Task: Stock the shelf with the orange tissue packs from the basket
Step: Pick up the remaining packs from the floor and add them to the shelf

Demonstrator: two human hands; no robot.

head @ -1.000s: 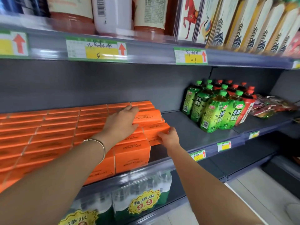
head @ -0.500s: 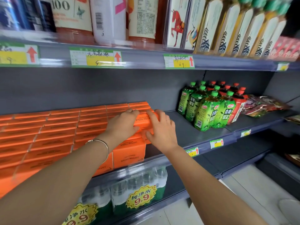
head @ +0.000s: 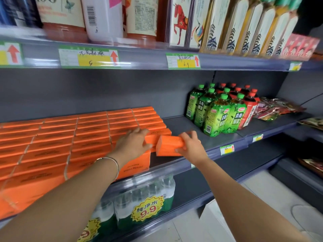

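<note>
Pack (head: 168, 145) drawn rightward; right grip (head: 190, 147) clasps it.

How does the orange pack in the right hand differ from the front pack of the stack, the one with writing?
The held pack is gripped by the right hand, not yet placed; the front pack sits on the shelf among the others, below the left hand. The held pack is tilted, a plain end showing; the front pack lies square, printed face forward. Both are orange and boxy.
</note>
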